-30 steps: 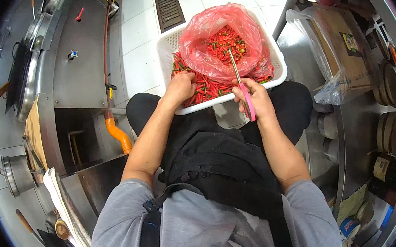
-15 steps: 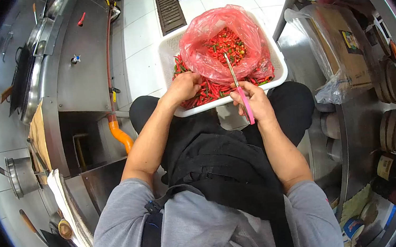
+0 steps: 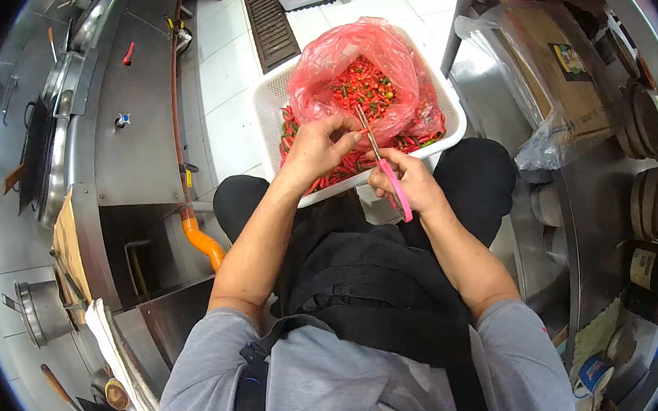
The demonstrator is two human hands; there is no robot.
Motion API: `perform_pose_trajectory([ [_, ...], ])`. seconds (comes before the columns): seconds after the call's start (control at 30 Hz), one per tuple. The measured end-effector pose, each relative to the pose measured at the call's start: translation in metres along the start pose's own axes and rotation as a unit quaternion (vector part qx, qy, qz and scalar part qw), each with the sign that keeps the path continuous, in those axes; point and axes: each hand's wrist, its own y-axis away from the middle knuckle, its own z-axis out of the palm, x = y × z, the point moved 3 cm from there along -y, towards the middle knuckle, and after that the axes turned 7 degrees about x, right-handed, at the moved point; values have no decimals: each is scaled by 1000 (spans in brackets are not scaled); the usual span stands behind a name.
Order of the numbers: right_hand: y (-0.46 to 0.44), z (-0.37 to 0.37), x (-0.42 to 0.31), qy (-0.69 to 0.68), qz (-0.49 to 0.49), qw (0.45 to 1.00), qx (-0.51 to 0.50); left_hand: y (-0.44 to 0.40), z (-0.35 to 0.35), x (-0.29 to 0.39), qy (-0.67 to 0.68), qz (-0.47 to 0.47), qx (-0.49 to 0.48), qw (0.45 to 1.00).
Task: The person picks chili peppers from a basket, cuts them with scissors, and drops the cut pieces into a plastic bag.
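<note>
Red chillies [image 3: 334,176], whole, loose: heaped in a white basket [image 3: 460,123] just beyond the person's knees, mostly along its near and left sides; some green among them. What bears the basket cannot be told.

Pink plastic bag [image 3: 315,80], one, thin, mouth open: set in the basket on top of the loose heap. Contents: small pieces [image 3: 369,89], chiefly red, a few green or yellowish.

Scissors [image 3: 402,202], one pair, pink-handled: blades pointing away from the person, over the near edge of the bag's mouth.

Right hand [image 3: 412,185]: wrapped around the scissors' handles.

Left hand [image 3: 321,151]: thumb and fingers pinched together on what appears to be a single chilli [image 3: 366,130], held against or just beside the blades; contact is too small to confirm.

Change noted: half a second ago the left hand was down in the loose heap; it is now raised to the scissors. Judged meaning: picking-up done, piece presented for cutting above the bag.

Surroundings: cardboard box [image 3: 570,75] in clear plastic, right; orange pipe [image 3: 202,241], left.
</note>
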Motion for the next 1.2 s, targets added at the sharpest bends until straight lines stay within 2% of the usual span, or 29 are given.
perform_pose_trajectory([
  [0.07,-1,-1,2,-21,-7,1000,4,0,1,2,13,62,26,998],
  [0.23,-5,-2,4,-38,-20,999,17,-2,0,6,-13,49,16,999],
  [0.4,-4,2,-5,-59,38,997,23,-5,1,-6,-69,4,25,997],
  [0.47,-5,0,-3,-59,43,997,28,-4,0,-11,-84,35,91,992],
  [0.5,-5,0,-3,-59,48,997,31,-5,-1,-13,-83,36,92,992],
  [0.57,-3,1,-4,-56,45,997,35,-6,-4,-19,-92,2,106,990],
  [0.7,-4,6,2,-37,13,999,34,-6,-3,-15,-70,8,115,991],
  [0.77,-6,6,5,-39,5,999,32,-3,0,-3,-61,60,77,993],
  [0.83,-7,4,5,-44,-3,999,32,-1,0,1,-55,56,74,994],
  [1.0,-5,1,0,-52,49,997,41,-4,3,-8,-50,51,69,995],
  [1.2,-5,0,3,-39,42,997,56,-12,3,-21,-72,14,119,990],
])
